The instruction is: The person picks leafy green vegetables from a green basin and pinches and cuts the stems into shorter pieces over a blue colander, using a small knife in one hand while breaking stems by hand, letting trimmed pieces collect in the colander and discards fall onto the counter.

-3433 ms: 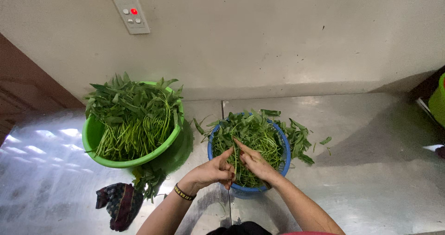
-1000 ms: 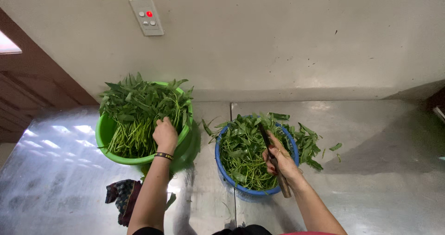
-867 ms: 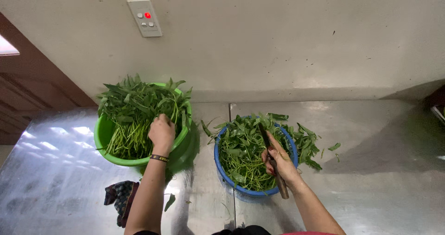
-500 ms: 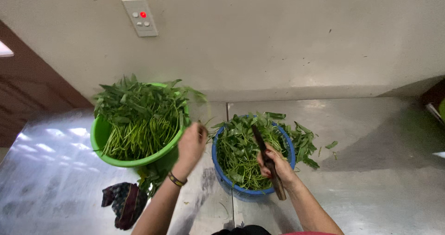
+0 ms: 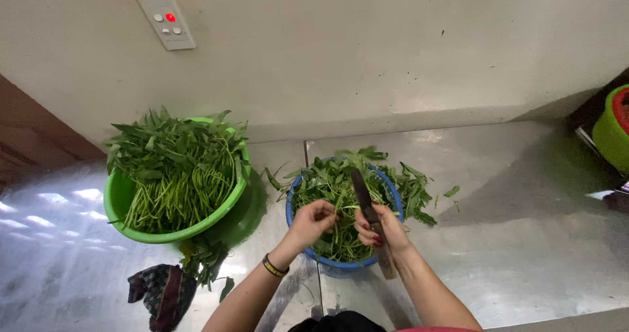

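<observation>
A second before, the left hand [image 5: 313,219] was reaching into the green basin [image 5: 121,204], which stood full of long leafy stalks [image 5: 173,175]. Now it had come back over the blue basin [image 5: 341,264] and was closed on a few green stems [image 5: 337,209], pinching them near the right hand. So a new small bunch had been brought from the green basin to the blue one, where the already trimmed leaves [image 5: 406,188] lay, some of them spilling over the rim onto the metal desk [image 5: 524,227].

The right hand [image 5: 383,228] was clenched around the handle of a knife [image 5: 362,191], with the blade pointing away from the person, above the leaves. The two hands were just beside each other, and the stems seemed ready for cutting. A dark patterned cloth [image 5: 160,291] lay on the desk below the green basin.
</observation>
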